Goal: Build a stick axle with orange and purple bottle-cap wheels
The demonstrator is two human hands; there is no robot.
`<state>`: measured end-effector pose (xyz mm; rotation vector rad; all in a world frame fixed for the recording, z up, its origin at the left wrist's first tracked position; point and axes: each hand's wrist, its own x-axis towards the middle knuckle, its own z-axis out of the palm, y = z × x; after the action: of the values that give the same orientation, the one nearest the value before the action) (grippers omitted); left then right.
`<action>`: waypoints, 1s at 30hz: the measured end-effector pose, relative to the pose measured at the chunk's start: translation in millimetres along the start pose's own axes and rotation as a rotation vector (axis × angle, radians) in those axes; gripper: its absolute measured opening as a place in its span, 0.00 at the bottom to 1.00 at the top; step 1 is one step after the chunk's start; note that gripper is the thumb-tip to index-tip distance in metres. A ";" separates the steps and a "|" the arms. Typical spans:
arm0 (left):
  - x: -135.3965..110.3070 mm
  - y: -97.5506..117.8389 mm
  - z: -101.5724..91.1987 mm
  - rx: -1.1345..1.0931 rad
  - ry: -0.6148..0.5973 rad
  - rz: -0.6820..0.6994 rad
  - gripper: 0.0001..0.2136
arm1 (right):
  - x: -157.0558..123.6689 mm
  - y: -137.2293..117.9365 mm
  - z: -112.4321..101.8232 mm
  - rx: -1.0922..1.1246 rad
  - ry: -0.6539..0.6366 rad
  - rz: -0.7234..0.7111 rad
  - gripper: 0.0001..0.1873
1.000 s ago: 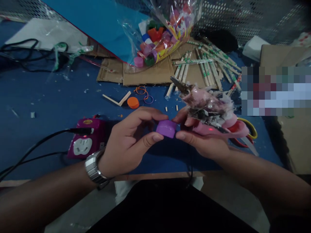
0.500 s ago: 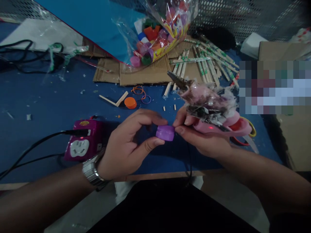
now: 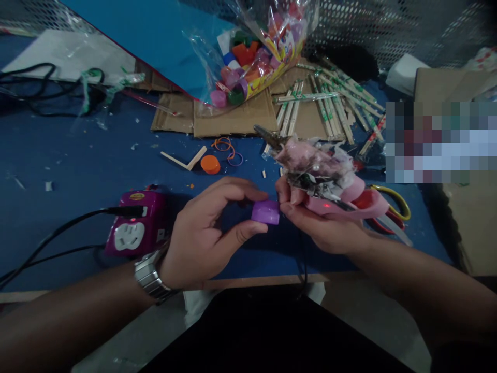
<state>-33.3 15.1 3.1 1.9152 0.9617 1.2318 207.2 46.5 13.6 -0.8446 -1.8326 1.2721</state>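
Note:
My left hand point(image 3: 205, 233) pinches a small purple plastic cap point(image 3: 265, 212) between thumb and fingertips, just above the table's front part. My right hand point(image 3: 322, 223) is closed around a pink hot glue gun point(image 3: 330, 205) with a small red light on its side. Its nozzle point(image 3: 267, 137) points up and left, past the cap. Grimy, stringy dried glue point(image 3: 316, 163) coats the gun's front. The right thumb and index fingertip meet close to the cap's right edge; whether they touch it I cannot tell.
An orange cap point(image 3: 210, 165), rubber bands point(image 3: 233, 157) and a bent wooden stick point(image 3: 189, 167) lie beyond my left hand. A purple power socket point(image 3: 135, 223) with cables stands left. Behind are bagged caps point(image 3: 248, 67) and wrapped chopsticks point(image 3: 330, 111); yellow-and-red-handled pliers point(image 3: 399, 204) lie right.
The glue gun has shifted left, and its nozzle has dipped slightly. The purple cap has turned a little in my left fingers. More of the pliers' handles shows.

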 end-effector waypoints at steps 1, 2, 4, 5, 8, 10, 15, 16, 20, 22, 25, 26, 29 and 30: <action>-0.4 -0.7 0.4 -0.002 0.010 0.001 0.13 | 0.2 -0.3 -0.2 -0.021 -0.003 0.005 0.06; -1.0 -1.5 0.8 -0.003 0.018 0.000 0.13 | 0.2 -0.4 -0.2 -0.035 -0.009 0.006 0.06; -2.2 -3.0 1.5 -0.003 0.036 0.002 0.14 | -0.8 0.7 -0.2 -0.030 -0.019 0.005 0.05; -2.8 -3.4 1.7 -0.001 0.042 -0.004 0.14 | -1.6 1.8 0.0 -0.020 -0.019 0.012 0.04; -4.1 -3.7 1.6 -0.004 0.049 -0.040 0.15 | -3.7 5.3 0.9 0.012 0.042 0.047 0.04; -4.2 -3.5 1.4 -0.013 0.063 -0.028 0.16 | -4.2 6.2 2.0 0.042 0.120 0.055 0.03; -4.9 -6.1 1.8 -0.053 0.088 0.002 0.18 | -7.4 4.3 3.8 0.073 0.172 0.096 0.08; -5.4 -7.0 2.1 -0.059 0.087 -0.016 0.18 | -8.7 4.0 3.4 0.055 0.179 0.109 0.08; -6.8 -8.7 2.6 -0.065 0.089 -0.027 0.20 | -11.5 2.7 0.0 -0.017 0.170 0.143 0.14; -6.1 -7.8 2.4 -0.030 0.077 -0.030 0.18 | -9.6 0.8 -0.6 -0.053 0.139 0.161 0.17; -4.1 -6.3 1.9 0.021 0.053 -0.035 0.17 | -5.0 -1.3 1.8 -0.101 0.105 0.186 0.16; -3.5 -6.1 1.8 0.023 0.052 -0.029 0.17 | -3.7 -1.4 3.3 -0.103 0.106 0.176 0.15; -2.7 -6.8 1.8 0.025 0.077 -0.003 0.17 | -2.1 -0.4 7.9 -0.059 0.166 0.125 0.13; -2.6 -7.2 1.8 0.031 0.085 0.007 0.16 | -2.1 0.1 9.1 -0.048 0.185 0.115 0.14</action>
<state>-33.9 16.3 -4.6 1.9050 1.0244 1.3186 200.5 40.5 11.0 -1.0701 -1.6935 1.1815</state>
